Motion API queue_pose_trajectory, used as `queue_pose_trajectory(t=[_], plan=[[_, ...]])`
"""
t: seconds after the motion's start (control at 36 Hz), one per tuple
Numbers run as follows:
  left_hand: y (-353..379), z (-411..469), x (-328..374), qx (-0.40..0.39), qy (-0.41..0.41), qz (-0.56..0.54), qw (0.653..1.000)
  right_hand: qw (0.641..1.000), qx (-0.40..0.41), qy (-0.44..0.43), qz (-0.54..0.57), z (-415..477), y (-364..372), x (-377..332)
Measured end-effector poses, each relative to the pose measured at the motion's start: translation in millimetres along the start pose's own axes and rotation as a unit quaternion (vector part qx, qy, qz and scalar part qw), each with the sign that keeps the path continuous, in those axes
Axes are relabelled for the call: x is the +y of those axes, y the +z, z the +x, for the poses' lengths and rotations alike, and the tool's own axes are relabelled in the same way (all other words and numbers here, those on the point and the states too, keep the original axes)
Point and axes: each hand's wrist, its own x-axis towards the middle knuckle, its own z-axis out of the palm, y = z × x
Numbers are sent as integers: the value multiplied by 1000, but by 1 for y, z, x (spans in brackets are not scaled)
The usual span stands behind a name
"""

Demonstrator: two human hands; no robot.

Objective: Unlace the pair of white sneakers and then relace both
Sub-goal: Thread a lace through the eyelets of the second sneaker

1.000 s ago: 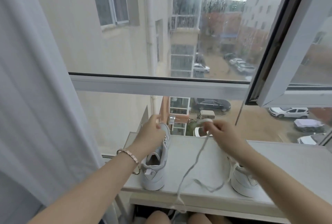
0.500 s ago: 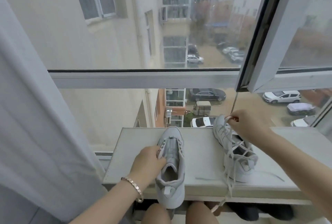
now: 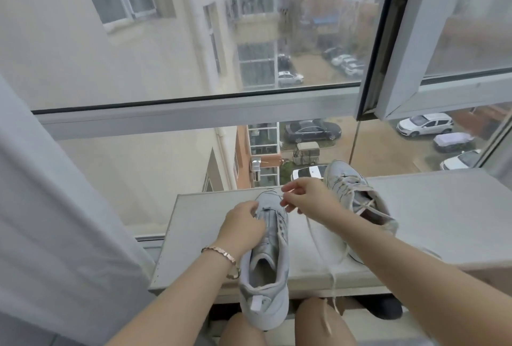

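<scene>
While the left hand grips the left eyelet flap of the near sneaker, fingers curled against its upper and thumb on top, the right hand pinches a thin white lace between thumb and forefinger just above that shoe's toe-end eyelets; both grips are narrow and closed on what they hold. Head view: the near sneaker lies on a white windowsill, toe toward the glass, tongue exposed, the right row of eyelets showing empty, and its heel overhanging the sill's front edge above the person's left knee. From beneath the right hand the lace trails across the sill, drops over the front edge and hangs in front of the right knee. The far sneaker stands to the right of the first, apart from it, toe also toward the glass, with loose laces crossing its upper; the right forearm hides part of its near side. A rose-gold bracelet circles the left wrist. A pale curtain fills the left margin. Beyond the window frame, parked cars and apartment blocks lie far below; the sash at upper right stands open.
</scene>
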Motion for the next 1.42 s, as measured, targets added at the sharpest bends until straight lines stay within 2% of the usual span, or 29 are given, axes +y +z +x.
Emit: queue_pose_trajectory(t=[0.14, 0.39, 0.58, 0.78, 0.92, 1.03, 1.25, 1.42], plan=[[2, 11, 1, -5, -10, 14, 1000, 997, -12, 68, -45, 10, 10, 8], [9, 11, -5, 37, -12, -17, 999, 990, 18, -7, -137, 13, 12, 16], [9, 11, -9, 37, -15, -30, 999, 987, 25, -10, -157, 15, 12, 15], [10, 10, -8, 41, -21, -45, 998, 970, -29, 26, -240, 20, 14, 5], [9, 10, -9, 36, -23, -48, 998, 961, -5, 43, -271, 21, 23, 9], [7, 10, -10, 34, -29, -61, 997, 963, 19, 44, -265, 20, 27, 15], [8, 10, -10, 40, -26, -53, 997, 965, 18, 7, -260, 18, 28, 14], [7, 10, -10, 40, -25, -55, 997, 963, 17, 15, -268, 18, 31, 10]])
